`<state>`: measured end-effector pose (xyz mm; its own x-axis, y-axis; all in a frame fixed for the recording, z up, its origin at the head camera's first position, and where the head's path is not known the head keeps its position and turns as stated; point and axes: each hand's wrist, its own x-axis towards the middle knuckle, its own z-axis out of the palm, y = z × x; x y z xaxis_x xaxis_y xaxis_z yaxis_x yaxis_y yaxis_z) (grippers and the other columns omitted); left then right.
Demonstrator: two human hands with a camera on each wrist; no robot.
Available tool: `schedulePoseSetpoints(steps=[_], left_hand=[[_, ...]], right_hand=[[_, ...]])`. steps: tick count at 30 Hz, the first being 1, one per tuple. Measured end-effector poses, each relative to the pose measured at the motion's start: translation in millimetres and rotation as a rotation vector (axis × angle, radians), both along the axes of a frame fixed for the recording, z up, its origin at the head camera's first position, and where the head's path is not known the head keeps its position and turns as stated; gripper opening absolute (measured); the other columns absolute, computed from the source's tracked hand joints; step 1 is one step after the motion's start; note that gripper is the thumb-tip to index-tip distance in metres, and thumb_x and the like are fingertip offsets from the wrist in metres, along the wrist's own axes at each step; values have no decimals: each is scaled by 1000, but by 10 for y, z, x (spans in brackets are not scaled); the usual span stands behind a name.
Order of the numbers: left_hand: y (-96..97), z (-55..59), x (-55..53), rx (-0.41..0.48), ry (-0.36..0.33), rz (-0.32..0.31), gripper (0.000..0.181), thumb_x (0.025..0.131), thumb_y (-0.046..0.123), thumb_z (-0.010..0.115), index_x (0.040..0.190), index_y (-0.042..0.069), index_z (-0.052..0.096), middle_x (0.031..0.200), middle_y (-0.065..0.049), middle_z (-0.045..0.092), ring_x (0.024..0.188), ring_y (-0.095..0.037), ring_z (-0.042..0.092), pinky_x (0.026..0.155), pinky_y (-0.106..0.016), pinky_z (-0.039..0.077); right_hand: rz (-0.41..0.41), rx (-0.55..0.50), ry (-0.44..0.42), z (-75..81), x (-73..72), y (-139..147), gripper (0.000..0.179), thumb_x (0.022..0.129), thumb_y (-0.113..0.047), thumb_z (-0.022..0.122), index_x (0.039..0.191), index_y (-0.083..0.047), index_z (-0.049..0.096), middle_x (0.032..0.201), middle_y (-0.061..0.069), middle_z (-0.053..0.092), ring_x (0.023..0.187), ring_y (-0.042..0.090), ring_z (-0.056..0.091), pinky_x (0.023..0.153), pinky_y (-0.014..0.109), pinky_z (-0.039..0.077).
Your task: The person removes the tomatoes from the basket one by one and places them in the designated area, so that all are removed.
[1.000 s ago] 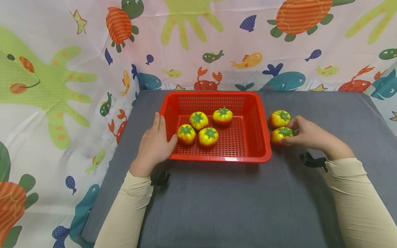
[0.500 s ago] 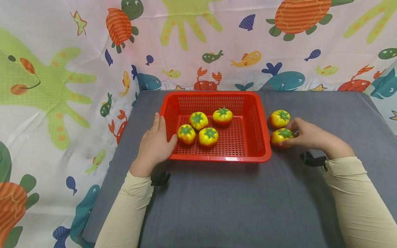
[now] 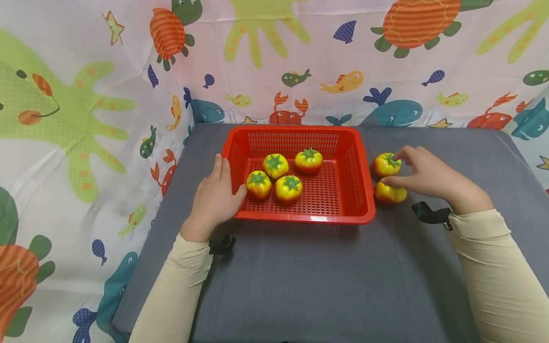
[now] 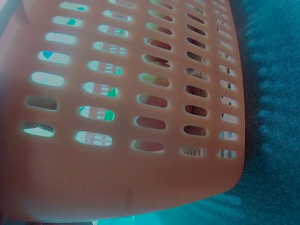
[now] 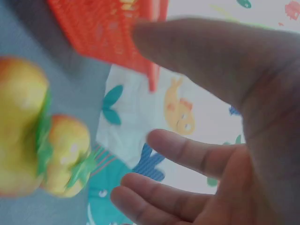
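Resting the left hand point(image 3: 216, 197), straight-fingered, against the red basket point(image 3: 300, 217) at frame centre, loaded with four yellow-red fruits point(image 3: 288, 190), presumably to stop any sliding. Holding the right hand point(image 3: 437, 178) over two loose fruits point(image 3: 388, 194) right of centre on the grey tabletop point(image 3: 317, 281), with thumb and fingers parted, gripping nothing, likely spread to suit round shapes.

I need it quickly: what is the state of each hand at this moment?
Left hand: open, fingers straight against the red rectangular perforated plastic basket.
Right hand: open, holding nothing, over the nearer loose round, glossy red-and-yellow tomato.
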<state>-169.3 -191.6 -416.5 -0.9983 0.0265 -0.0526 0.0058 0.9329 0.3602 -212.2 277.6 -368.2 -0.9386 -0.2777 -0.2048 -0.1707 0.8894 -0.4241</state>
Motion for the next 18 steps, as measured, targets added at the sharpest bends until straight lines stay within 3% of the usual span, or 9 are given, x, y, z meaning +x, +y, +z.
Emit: schedulePoseSetpoints(steps=[10, 15, 18], left_hand=[[-4, -4, -12, -5, 14, -7, 93, 99, 40, 61, 167, -1, 13, 176, -19, 3, 149, -48, 39, 120, -69, 29], [1, -7, -17, -9, 13, -12, 92, 99, 40, 60, 167, 0, 13, 176, -19, 3, 150, -48, 39, 121, -69, 28], [0, 0, -17, -4, 10, -9, 92, 99, 39, 61, 167, 0, 12, 176, -18, 3, 150, -47, 38, 121, -69, 28]], right_hand=[[56, -58, 22, 240, -138, -503, 70, 91, -42, 80, 140, 0, 54, 138, 25, 54, 120, 43, 52, 84, 59, 61], [100, -58, 13, 284, -196, -761, 67, 91, -41, 79, 140, -3, 54, 133, 22, 57, 114, 38, 55, 83, 54, 62], [127, -44, 12, 286, -239, -919, 66, 91, -39, 79, 140, -3, 54, 135, 22, 57, 119, 38, 56, 88, 55, 61]])
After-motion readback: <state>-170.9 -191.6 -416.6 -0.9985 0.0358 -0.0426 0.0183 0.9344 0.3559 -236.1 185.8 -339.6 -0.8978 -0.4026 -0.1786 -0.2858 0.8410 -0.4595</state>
